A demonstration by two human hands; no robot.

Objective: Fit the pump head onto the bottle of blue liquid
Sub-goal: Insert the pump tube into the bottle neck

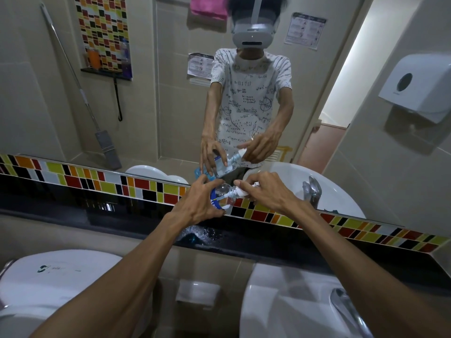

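A clear plastic bottle [222, 200] with a blue label is tilted on its side above the black ledge, close to the mirror. My left hand [199, 206] grips its body. My right hand [264, 192] is closed around the white pump head [240, 191], which sits at the bottle's neck with its tube running down inside. A little blue liquid shows low in the bottle. The mirror repeats both hands and the bottle.
A black ledge [244, 237] with a coloured tile strip runs under the mirror; a wet blue spill [195, 236] lies on it below the bottle. A white sink [292, 308] with a tap [346, 311] is lower right, a toilet tank [61, 284] lower left, a paper dispenser [415, 86] on the right wall.
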